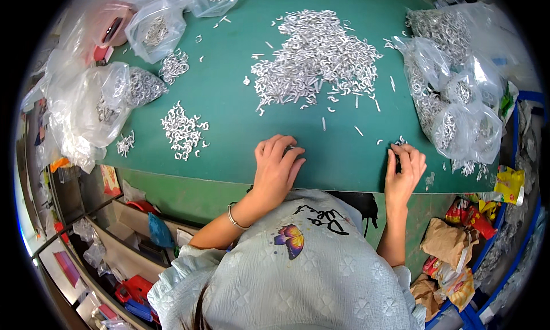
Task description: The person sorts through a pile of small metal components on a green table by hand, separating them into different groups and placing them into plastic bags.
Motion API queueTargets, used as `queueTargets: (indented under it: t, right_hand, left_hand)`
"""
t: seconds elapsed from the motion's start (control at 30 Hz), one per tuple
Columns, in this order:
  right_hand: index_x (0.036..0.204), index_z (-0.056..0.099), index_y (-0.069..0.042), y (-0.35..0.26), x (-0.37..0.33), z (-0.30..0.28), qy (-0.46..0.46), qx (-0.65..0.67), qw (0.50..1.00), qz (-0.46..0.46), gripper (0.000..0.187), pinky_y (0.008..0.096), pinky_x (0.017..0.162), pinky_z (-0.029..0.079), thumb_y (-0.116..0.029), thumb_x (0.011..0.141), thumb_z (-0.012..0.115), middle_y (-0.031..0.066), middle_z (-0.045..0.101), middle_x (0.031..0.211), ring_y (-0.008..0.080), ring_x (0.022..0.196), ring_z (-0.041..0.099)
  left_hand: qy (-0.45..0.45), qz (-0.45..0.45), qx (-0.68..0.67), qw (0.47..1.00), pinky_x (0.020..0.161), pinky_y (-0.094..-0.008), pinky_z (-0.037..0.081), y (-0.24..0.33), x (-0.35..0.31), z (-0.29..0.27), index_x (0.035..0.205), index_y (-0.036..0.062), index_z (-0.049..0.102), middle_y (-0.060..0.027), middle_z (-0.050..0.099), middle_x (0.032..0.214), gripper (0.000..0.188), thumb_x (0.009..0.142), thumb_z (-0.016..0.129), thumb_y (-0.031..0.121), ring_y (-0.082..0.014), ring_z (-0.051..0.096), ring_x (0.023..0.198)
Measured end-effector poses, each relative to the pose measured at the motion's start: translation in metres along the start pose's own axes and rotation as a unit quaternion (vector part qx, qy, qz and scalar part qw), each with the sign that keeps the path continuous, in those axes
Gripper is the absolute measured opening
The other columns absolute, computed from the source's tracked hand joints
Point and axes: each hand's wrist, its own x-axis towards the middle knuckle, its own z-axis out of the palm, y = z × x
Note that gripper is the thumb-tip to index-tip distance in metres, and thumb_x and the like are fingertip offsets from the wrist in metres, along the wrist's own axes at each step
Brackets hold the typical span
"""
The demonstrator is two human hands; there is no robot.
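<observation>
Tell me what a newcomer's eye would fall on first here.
Most likely the big heap of small silvery pieces, many of them curved, spread over the far middle of the green table. Next might come the clear plastic bags full of similar pieces at the right side, and the butterfly print on the person's pale top. The left hand and right hand stand out near the table's near edge.

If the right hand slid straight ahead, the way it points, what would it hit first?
The right hand would probably first meet the few silvery pieces just ahead; whether it already touches them is unclear.
</observation>
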Motion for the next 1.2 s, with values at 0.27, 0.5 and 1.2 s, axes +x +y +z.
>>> queueTargets:
  t: [0.27, 0.5, 1.2]
  right_hand:
    - [0.135, 0.047, 0.001, -0.078, 0.039, 0.046, -0.171, 0.112, 0.970, -0.135, 0.056, 0.0499, 0.110, 0.027, -0.020, 0.086, 0.066, 0.0166, 0.042, 0.145, 0.0353, 0.138, 0.034]
    - [0.137, 0.045, 0.000, -0.088, 0.019, 0.038, -0.256, 0.150, 0.944, -0.146, 0.055, 0.0528, 0.114, 0.019, -0.015, 0.087, 0.064, 0.0149, 0.036, 0.150, 0.0349, 0.142, 0.028]
    - [0.096, 0.070, -0.005, -0.091, 0.014, 0.056, -0.108, 0.153, 0.962, -0.198, 0.022, 0.0398, 0.084, 0.036, -0.002, 0.074, 0.069, 0.0024, 0.062, 0.096, 0.0212, 0.096, 0.056]
  left_hand:
    - [0.038, -0.032, -0.018, 0.999, 0.089, -0.0398, 0.040, -0.024, -0.006, -0.012, 0.093, 0.0038, 0.064, -0.0098, 0.057, 0.103, 0.020, 0.075, 0.068, -0.004, -0.0301, 0.054, 0.103]
    - [0.051, -0.044, 0.012, 0.998, 0.091, -0.0424, 0.038, -0.033, -0.011, -0.025, 0.099, 0.0042, 0.063, -0.0090, 0.057, 0.108, 0.024, 0.076, 0.067, -0.003, -0.0300, 0.053, 0.107]
    - [0.032, -0.047, -0.013, 0.998, 0.086, -0.0395, 0.036, -0.016, 0.031, -0.007, 0.113, 0.0058, 0.060, -0.0080, 0.055, 0.108, 0.036, 0.078, 0.068, 0.003, -0.0261, 0.052, 0.101]
